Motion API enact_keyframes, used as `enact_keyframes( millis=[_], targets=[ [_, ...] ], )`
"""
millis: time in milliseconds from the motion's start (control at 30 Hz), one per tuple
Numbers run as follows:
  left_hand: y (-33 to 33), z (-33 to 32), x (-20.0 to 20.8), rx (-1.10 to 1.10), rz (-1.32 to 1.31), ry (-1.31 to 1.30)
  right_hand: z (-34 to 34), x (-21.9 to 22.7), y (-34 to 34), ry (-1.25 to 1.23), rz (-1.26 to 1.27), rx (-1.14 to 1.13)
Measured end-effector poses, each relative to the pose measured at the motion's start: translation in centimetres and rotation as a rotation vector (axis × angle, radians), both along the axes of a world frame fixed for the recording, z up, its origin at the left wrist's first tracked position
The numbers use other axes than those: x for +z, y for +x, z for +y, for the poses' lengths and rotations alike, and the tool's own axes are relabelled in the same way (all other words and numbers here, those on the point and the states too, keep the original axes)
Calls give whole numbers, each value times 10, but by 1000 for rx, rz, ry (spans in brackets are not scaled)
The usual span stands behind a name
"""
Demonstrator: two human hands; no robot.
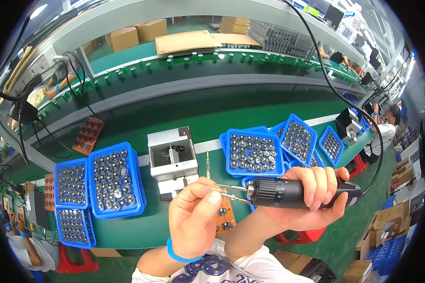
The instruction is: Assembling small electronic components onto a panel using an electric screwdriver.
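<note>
Right hand point(312, 187) wraps round the black electric driver point(279, 192) over the counter point(132, 230); left hand point(193, 218) pinches a slim metal bit point(233, 196) by its nose. The driver looks heavy, best gripped round its body; the bit, stiff, light, slippery.

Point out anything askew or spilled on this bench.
One blue tray, beyond the black screwdriver, looks askew: it sits turned at an angle to the wider tray on its left, instead of lining up. I see nothing clearly spilled.
</note>
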State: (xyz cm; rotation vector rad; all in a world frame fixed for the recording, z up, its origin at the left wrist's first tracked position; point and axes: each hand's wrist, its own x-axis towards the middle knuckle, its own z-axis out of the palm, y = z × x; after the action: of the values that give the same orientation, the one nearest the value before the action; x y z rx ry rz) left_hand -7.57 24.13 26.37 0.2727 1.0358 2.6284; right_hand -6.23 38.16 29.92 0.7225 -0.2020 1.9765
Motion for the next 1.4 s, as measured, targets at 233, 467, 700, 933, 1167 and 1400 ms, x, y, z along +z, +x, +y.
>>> enact_keyframes(
  millis=[233, 467, 700, 933, 1167, 1400],
  targets=[
    [3, -2, -1, -84, -94, 194, -2, -4, -1, 22, 36, -55],
    [9, -1, 4, -35, -94, 57, -5, -5, -2, 34, 36, -54],
    [12, -1, -4, -71, -41, 207, -8, -5, -3, 59, 28, -66],
    [13, -1, -4, -71, -61, 222, -9, -3, -2, 54, 33, -68],
    [15, 0, 4, -10, -41, 70, -9, -4, -2, 51, 36, -52],
    [15, -3, -6, -6, -33, 174, -10, -2, 0, -6, 58, -9]
  ],
)
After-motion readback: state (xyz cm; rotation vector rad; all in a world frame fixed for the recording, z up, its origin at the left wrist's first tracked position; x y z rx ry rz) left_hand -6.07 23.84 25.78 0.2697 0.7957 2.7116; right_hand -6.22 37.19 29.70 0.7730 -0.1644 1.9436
